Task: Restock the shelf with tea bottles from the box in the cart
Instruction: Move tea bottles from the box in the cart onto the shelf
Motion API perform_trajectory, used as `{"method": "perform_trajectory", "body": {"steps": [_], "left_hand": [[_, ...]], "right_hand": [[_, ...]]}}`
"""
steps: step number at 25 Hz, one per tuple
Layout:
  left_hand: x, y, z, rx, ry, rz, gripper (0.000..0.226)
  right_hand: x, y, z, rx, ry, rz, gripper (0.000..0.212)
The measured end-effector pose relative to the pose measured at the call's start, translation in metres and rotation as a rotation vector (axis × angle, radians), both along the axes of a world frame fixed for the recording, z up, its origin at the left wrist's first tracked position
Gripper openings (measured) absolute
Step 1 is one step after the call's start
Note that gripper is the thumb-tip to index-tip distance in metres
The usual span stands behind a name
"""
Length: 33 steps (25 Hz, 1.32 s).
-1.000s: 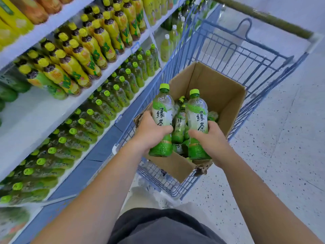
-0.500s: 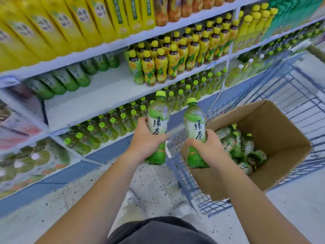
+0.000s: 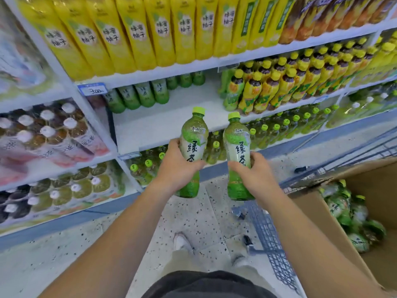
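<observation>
Bottles (image 3: 193, 147) have swung from box (image 3: 322, 222) toward shelf (image 3: 154, 125), left grip (image 3: 176, 166) and right grip (image 3: 255, 175) each wrapping one; clipping its edge risks drops

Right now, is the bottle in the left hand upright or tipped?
Upright, leaning slightly: the left hand grips the left bottle around its middle, green cap on top, base down.

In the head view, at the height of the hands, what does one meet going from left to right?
Shrink-wrapped bottle packs → left hand → left tea bottle → right tea bottle → right hand → cardboard box.
</observation>
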State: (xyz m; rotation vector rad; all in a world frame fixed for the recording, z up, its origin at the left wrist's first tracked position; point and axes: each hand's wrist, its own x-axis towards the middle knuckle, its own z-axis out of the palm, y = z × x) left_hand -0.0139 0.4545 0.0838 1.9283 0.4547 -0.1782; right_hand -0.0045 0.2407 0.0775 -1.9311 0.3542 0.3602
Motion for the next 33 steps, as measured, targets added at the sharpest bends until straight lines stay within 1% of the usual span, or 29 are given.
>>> {"method": "perform_trajectory", "body": {"steps": [3,5,10,16,20,24,28,31,33], "left_hand": [[0.011,0.033,-0.003,0.068,0.024,0.012,0.050],[0.019,0.049,-0.010,0.075,0.022,0.038,0.043],[0.051,0.078,-0.060,0.109,-0.004,0.126,0.043],[0.105,0.085,-0.124,0.141,-0.032,0.217,0.039],[0.152,0.079,-0.153,0.116,-0.126,0.234,0.040],[0.194,0.072,-0.166,0.189,-0.241,0.268,0.039],[0.225,0.064,-0.176,0.219,-0.333,0.298,0.041],[0.236,0.059,-0.186,0.193,-0.403,0.358,0.047],[0.240,0.055,-0.194,0.170,-0.431,0.380,0.050]], "right_hand": [[0.016,0.034,-0.001,0.012,-0.025,0.046,0.038],[0.028,0.049,-0.004,0.025,-0.047,0.077,0.035],[0.078,0.082,-0.044,0.026,-0.102,0.134,0.027],[0.146,0.091,-0.108,0.016,-0.147,0.175,0.029],[0.197,0.089,-0.144,-0.012,-0.198,0.210,0.027],[0.240,0.088,-0.160,-0.019,-0.287,0.234,0.031],[0.275,0.089,-0.167,-0.017,-0.385,0.268,0.041],[0.290,0.092,-0.175,-0.017,-0.460,0.277,0.048],[0.295,0.093,-0.183,0.023,-0.501,0.277,0.051]]}}
